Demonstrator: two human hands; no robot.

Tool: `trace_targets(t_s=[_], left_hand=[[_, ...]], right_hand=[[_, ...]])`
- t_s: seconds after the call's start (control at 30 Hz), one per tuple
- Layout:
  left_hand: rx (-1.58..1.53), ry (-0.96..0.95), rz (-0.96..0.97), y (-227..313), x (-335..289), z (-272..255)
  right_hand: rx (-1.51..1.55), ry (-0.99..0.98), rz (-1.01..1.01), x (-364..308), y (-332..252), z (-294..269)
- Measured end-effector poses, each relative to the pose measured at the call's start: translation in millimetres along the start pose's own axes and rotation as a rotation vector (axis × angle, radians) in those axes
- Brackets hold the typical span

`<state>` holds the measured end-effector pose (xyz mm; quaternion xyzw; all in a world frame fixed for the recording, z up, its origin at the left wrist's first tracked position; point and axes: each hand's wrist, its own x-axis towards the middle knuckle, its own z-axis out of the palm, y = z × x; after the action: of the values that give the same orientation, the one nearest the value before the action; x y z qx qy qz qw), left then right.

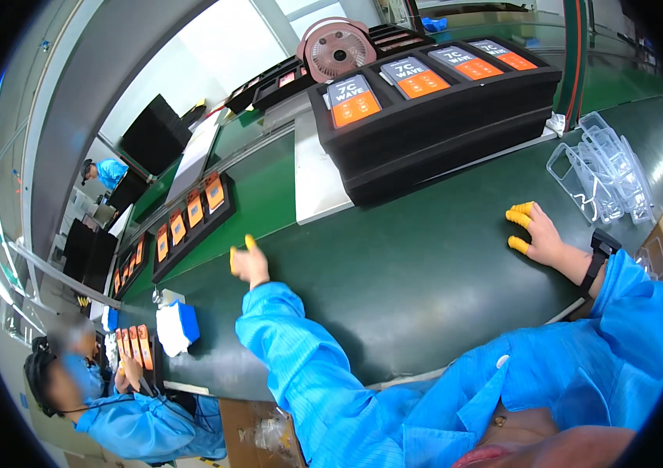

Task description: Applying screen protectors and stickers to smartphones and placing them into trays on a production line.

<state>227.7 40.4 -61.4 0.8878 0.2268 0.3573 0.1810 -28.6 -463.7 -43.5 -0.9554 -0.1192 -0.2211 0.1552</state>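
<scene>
My left hand [250, 264] is held over the dark green worktop [394, 296], two fingers in yellow finger cots stretched apart and nothing between them. Over the right side of the same surface is my right hand [542, 235], also with yellow cots, its fingers spread and holding nothing. It is nearest to a heap of clear plastic cases [610, 173]. Beyond both hands stands a stack of black foam trays [440, 144]. Grey-and-orange flat boxes [413, 76] lie in the slots of the top tray. A black watch [601, 257] sits on my right wrist.
A pink fan [339, 53] stands behind the stack. Black trays of orange packs [194, 207] lie on the green belt to the left. A blue box with white cloths [178, 327] is near a co-worker [132, 425] at lower left. Cardboard boxes [257, 429] stand below the worktop's edge.
</scene>
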Motion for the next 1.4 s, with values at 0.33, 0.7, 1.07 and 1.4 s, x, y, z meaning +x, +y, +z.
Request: trace_targets(t_s=[0.33, 0.7, 1.07, 1.4], left_hand=[[0.25, 0.035, 0.407, -34, 50, 48], [0.363, -0.254, 0.552, -24, 116, 109], [0.368, -0.288, 0.552, 2, 110, 100], [0.475, -0.429, 0.242, 61, 92, 76]], right_hand=[[-0.041, -0.309, -0.147, 15, -1, 5], [-0.036, -0.423, -0.102, 26, -13, 7], [-0.068, -0.341, -0.034, 26, -18, 20], [-0.11, -0.31, -0.012, 56, -49, 12]])
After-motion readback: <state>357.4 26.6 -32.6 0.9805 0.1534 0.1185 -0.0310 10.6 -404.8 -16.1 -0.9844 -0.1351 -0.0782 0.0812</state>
